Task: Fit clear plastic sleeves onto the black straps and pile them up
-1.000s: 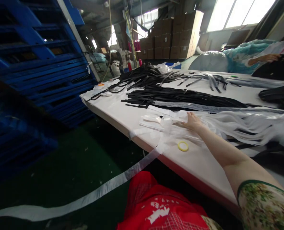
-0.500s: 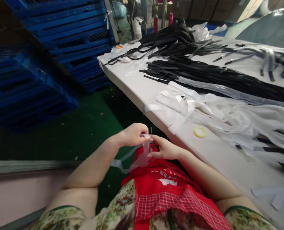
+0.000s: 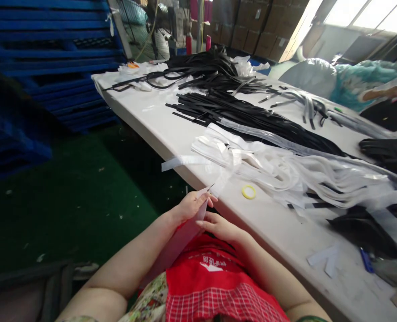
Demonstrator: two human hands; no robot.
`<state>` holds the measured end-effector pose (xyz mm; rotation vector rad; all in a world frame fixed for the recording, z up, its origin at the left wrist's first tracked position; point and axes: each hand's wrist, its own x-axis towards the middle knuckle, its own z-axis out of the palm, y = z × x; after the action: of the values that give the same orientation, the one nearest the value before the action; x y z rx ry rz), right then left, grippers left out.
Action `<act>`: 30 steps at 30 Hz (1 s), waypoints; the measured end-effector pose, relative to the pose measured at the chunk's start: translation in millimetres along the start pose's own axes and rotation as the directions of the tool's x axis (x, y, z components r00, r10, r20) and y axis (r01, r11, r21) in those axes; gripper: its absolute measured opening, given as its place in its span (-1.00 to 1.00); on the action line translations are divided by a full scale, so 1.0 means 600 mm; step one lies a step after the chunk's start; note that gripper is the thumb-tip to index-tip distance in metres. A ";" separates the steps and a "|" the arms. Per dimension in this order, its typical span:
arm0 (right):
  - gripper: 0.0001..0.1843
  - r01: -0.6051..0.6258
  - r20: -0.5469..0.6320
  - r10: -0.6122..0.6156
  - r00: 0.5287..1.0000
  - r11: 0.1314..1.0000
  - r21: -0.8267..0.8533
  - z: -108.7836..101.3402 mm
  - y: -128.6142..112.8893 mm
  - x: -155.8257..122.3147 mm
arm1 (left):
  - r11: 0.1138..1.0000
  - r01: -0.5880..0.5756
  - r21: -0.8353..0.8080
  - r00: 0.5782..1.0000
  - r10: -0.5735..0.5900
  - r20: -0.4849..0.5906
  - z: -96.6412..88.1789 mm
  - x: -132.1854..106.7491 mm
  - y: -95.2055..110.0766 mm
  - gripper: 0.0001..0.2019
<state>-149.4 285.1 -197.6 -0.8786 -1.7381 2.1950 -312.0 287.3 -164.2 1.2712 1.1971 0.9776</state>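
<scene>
In front of the red apron (image 3: pixel 198 273), my left hand (image 3: pixel 192 206) is closed on a translucent white strip (image 3: pixel 180 245), its thumb and fingers pinching near the upper end. The strip's tip pokes up past those fingers, beside the table edge. Lower down it runs along the left forearm toward my waist. My right hand (image 3: pixel 220 227) is just below and to the right, its thumb and fingertips closed at the strip's edge. Nearest to both hands on the table lies a pile of white strips (image 3: pixel 268 163), with one end (image 3: pixel 173 163) hanging over the edge.
The white table (image 3: pixel 145 105) bears bundles of black strips (image 3: pixel 245 118) and a yellow ring (image 3: pixel 248 192). Blue pallets (image 3: pixel 47 58) are stacked at the left over a green floor (image 3: pixel 94 214). A co-worker's hand (image 3: pixel 394 91) shows at the far right.
The view has swung to the right, bringing a co-worker into sight. My left hand has risen slightly relative to the right; the strip, looped earlier, now hangs straighter.
</scene>
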 end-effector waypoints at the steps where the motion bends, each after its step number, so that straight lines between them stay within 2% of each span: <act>1: -0.41 -0.014 0.007 0.014 1.000 1.000 -0.026 -0.005 0.003 -0.008 | 0.997 0.034 0.074 0.997 -0.029 -0.070 -0.003 0.015 -0.004 -0.58; 4: -0.44 -0.042 -0.067 0.033 0.997 0.990 -0.133 -0.017 0.011 -0.033 | 0.970 0.152 0.188 0.973 -0.115 -0.198 -0.012 0.060 -0.015 -0.68; 8: -0.50 -0.055 -0.182 0.027 0.983 0.987 -0.149 -0.035 0.015 -0.055 | 0.956 0.202 0.214 0.973 -0.171 -0.154 -0.005 0.103 -0.021 -0.63; 11: -0.48 -0.054 -0.281 0.022 0.959 0.993 -0.108 -0.050 0.011 -0.063 | 0.934 0.205 0.294 0.972 -0.160 -0.173 0.006 0.118 -0.018 -0.65; 13: -0.48 -0.048 -0.324 0.012 0.946 0.994 -0.103 -0.056 0.008 -0.067 | 0.911 0.202 0.359 0.965 -0.124 -0.231 0.016 0.124 -0.017 -0.71; 14: -0.48 -0.044 -0.334 0.008 0.942 0.994 -0.101 -0.057 0.008 -0.069 | 0.893 0.200 0.404 0.960 -0.097 -0.262 0.021 0.126 -0.017 -0.68; 17: -0.51 -0.023 -0.344 -0.013 0.939 0.995 -0.099 -0.055 0.012 -0.073 | 0.737 0.219 0.640 0.960 -0.046 -0.275 0.039 0.132 -0.020 -0.57; 20: -0.58 0.016 -0.379 -0.078 0.922 0.987 -0.162 -0.072 0.012 -0.070 | 0.578 0.202 0.791 0.977 -0.058 -0.207 0.048 0.139 -0.023 -0.74; 23: -0.67 0.018 -0.475 -0.242 0.846 0.904 -0.428 -0.136 -0.010 -0.056 | 0.552 0.170 0.817 0.984 -0.047 -0.174 0.040 0.143 -0.022 -0.80; 26: -0.68 -0.153 -0.553 -0.395 0.733 0.697 -0.700 -0.234 -0.049 -0.033 | 0.514 0.183 0.838 0.981 -0.040 -0.189 0.033 0.142 -0.019 -0.63; 28: -0.63 -0.256 -0.588 -0.442 0.677 0.608 -0.752 -0.298 -0.073 -0.013 | 0.500 0.185 0.846 0.982 -0.058 -0.181 0.037 0.139 -0.018 -0.56; 30: -0.54 -0.313 -0.602 -0.467 0.648 0.557 -0.769 -0.347 -0.091 0.008 | 0.498 0.168 0.851 0.986 -0.077 -0.150 0.046 0.135 -0.018 -0.69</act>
<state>-46.2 472.6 -174.8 -1.5481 -2.1476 0.4799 -273.6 361.4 -185.6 1.8802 1.9540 0.2556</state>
